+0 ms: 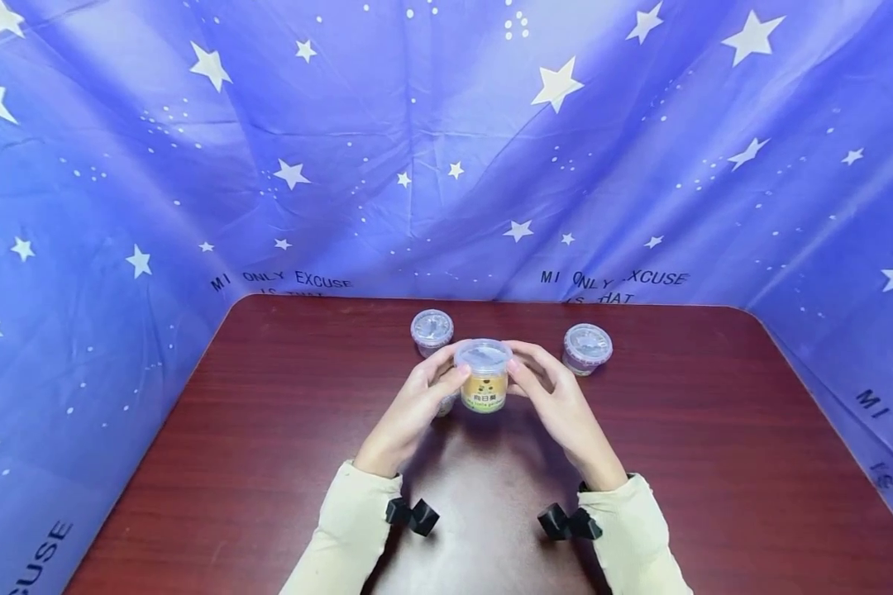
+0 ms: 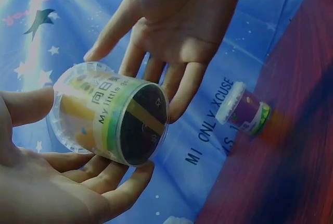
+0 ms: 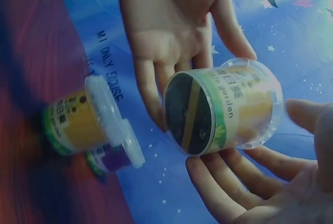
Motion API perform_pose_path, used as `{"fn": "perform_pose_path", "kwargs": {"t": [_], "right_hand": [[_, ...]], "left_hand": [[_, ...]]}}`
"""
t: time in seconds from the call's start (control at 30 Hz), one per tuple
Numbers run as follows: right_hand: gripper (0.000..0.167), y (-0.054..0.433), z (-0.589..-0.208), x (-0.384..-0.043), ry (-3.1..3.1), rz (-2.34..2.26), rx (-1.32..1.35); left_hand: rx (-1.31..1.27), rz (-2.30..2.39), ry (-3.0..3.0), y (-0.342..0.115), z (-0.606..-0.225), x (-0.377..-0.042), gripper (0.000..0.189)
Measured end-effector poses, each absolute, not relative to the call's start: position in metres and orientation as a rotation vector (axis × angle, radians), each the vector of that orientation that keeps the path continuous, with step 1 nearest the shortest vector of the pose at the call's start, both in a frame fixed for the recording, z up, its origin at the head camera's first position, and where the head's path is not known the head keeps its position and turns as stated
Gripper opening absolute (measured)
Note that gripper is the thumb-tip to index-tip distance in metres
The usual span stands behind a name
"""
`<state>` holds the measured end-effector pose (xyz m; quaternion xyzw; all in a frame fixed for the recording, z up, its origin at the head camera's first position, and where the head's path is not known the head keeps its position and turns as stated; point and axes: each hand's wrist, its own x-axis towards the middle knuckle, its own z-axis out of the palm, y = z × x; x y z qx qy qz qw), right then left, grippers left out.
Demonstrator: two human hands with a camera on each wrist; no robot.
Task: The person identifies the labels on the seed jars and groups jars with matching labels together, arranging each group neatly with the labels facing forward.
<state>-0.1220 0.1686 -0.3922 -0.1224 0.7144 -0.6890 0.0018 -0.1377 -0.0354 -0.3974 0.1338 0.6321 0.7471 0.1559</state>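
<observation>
Both hands hold a clear lidded plastic cup [image 1: 484, 384] with a yellow and green label, raised above the table. My left hand [image 1: 411, 405] grips its left side, thumb near the lid and fingers behind. From the other side my right hand [image 1: 565, 409] grips it in the same way. The wrist views show the dark base of this cup [image 2: 143, 125], and its label carries the words "My little garden". Behind my left hand, a second yellow-labelled cup [image 3: 78, 120] stands on the table, mostly hidden in the head view.
A purple-labelled cup [image 1: 432, 330] stands at the back, beyond my left hand. Another purple-labelled cup [image 1: 588, 350] stands to the right of my right hand. The dark red table [image 1: 283, 397] ends at a blue star-patterned curtain [image 1: 417, 165] at the back and sides.
</observation>
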Motion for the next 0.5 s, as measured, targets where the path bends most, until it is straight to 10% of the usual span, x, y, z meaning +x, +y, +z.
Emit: {"fn": "perform_pose_path", "kwargs": {"t": [0.5], "right_hand": [[0.039,0.189,-0.403,-0.122,2.312,-2.041,-0.425]], "left_hand": [[0.385,2.025,1.896,-0.018,-0.404,-0.133,0.056]]}}
